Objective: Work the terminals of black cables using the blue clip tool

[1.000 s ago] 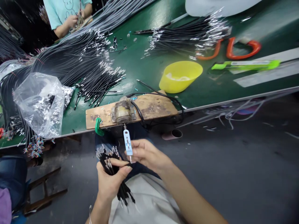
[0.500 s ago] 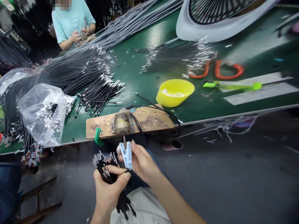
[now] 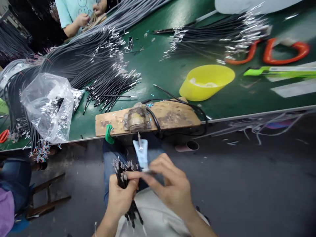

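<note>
My left hand (image 3: 120, 199) is closed round a bundle of short black wires (image 3: 123, 176) with bare metal tips pointing up, held over my lap. My right hand (image 3: 170, 187) pinches the lower end of a pale blue plastic tool (image 3: 142, 154), its fingers touching the top of the bundle. The tool's upper end sits just under a metal pin sticking out below the rusty metal fixture (image 3: 137, 119) on a wooden block (image 3: 170, 117) at the table's near edge.
A green table (image 3: 160, 72) carries big heaps of black cables (image 3: 81, 65), a clear plastic bag (image 3: 46, 107), a yellow bowl (image 3: 207, 82), orange handles (image 3: 283, 54) and a green cutter (image 3: 278, 70). A person in a teal shirt (image 3: 74, 13) works at the far side. A stool (image 3: 46, 197) stands left.
My right hand has dropped from near the fixture pin to the top of the wire bundle, still holding the blue tool. The camera view has tilted down and shifted slightly.
</note>
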A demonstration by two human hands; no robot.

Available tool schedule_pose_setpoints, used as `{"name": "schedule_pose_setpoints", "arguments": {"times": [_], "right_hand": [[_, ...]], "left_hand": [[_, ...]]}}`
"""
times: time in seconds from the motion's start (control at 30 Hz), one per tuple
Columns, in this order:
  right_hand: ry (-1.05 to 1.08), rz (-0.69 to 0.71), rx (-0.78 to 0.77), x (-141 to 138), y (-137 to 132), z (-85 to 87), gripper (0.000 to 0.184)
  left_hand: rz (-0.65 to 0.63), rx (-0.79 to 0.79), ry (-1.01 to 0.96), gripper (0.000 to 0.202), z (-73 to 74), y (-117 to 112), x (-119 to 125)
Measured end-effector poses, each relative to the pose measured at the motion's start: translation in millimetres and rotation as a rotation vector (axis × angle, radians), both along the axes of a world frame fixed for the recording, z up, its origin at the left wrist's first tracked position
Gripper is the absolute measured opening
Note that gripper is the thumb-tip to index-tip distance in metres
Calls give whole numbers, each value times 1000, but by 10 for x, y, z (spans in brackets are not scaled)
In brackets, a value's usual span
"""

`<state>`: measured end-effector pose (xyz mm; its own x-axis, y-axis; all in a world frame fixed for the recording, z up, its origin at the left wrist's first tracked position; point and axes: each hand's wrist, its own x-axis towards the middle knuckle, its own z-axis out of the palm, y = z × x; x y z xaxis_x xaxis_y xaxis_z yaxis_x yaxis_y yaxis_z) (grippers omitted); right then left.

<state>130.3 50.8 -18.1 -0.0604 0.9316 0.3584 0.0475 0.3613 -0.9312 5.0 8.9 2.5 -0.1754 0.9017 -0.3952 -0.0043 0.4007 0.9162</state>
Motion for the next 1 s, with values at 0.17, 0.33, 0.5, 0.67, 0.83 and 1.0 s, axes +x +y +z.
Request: {"name": "schedule_pose_setpoints", "arguments": {"times": [0.17, 0.33, 0.5, 0.67, 0.83, 1.0], "right_hand": [[-103, 149, 21, -88, -20, 95, 10], [123, 272, -161, -64, 51, -23, 25], [200, 233, -238, -55, 35, -44, 29], [185, 317, -239, -35, 15, -74, 15], [106, 190, -146, -47, 25, -11, 22], [189, -11, -109, -133, -37, -6, 23]], "left_hand": [[-28, 20, 73, 6, 16, 19, 69], [100, 10, 122, 12, -88, -51, 94], [178, 18, 168, 17, -50, -66, 100], [207, 11, 198, 28, -23, -28, 103], [173, -26, 65, 29, -73, -39, 80], [133, -44, -49, 37, -103, -84, 91]]}}
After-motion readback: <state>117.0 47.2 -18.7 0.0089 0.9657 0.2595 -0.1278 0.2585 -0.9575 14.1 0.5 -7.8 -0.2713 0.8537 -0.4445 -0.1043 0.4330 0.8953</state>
